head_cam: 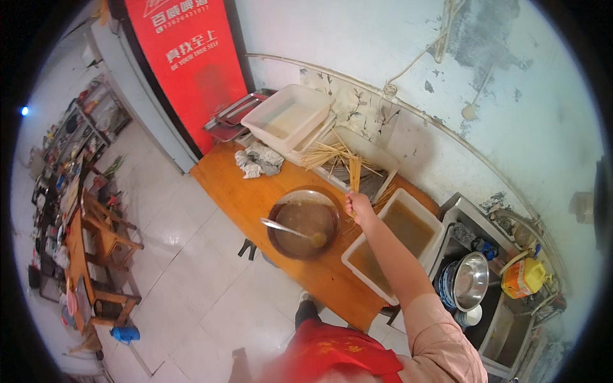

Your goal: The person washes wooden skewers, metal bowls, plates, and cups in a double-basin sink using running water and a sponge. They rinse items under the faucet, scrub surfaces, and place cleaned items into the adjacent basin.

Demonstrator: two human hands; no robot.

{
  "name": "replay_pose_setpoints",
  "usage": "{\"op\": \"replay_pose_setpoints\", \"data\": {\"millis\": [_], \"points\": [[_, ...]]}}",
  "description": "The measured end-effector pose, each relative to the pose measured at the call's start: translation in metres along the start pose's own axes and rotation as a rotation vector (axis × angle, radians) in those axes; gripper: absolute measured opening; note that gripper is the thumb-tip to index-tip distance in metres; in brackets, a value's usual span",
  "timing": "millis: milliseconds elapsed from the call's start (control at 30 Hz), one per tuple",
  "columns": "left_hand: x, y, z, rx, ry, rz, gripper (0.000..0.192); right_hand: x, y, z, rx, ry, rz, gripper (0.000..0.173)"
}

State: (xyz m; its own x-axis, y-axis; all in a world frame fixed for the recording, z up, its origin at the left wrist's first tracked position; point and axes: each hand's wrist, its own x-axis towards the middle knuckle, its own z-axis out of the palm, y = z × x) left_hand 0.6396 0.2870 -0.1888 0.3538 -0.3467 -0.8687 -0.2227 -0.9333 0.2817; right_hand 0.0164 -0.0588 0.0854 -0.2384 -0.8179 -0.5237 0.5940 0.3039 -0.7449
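Note:
My right hand (357, 206) is closed around a bundle of thin wooden sticks (355, 173), like bamboo skewers, which point away from me. Just beyond it, more loose sticks (323, 155) lie across an open rectangular bin (393, 171) by the wall. Left of the hand stands a round bowl (274, 243) of brown liquid, with a metal ladle (285, 228) resting in it. Under my forearm is a white plastic tub (435, 225) of cloudy brownish liquid, partly hidden by the arm. My left hand is out of view.
A crumpled cloth (258, 160) lies on the wooden table (220, 179), near stacked white tubs (287, 117) and metal trays (239, 110). At right, a sink (448, 261) holds a metal basin (471, 281) and bowls; a yellow jug (524, 277) stands beside it.

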Motion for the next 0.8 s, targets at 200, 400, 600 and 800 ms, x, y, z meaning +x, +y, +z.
{"op": "replay_pose_setpoints", "data": {"millis": [200,400,600,800], "points": [[0.057,0.169,0.005,0.045,0.121,0.648,0.019,0.131,-0.027,0.066,0.287,0.000,0.197,0.014],[0.066,0.180,0.017,0.152,-0.239,0.415,0.023,0.209,-0.047,0.101,0.460,0.089,0.226,0.020],[0.071,0.089,-0.027,-0.212,-0.258,-0.027,0.022,0.258,-0.064,0.136,0.405,0.265,0.103,0.030],[0.083,0.067,-0.074,-0.309,-0.722,-0.155,0.023,0.288,-0.057,0.123,-0.146,0.210,0.057,0.032]]}}
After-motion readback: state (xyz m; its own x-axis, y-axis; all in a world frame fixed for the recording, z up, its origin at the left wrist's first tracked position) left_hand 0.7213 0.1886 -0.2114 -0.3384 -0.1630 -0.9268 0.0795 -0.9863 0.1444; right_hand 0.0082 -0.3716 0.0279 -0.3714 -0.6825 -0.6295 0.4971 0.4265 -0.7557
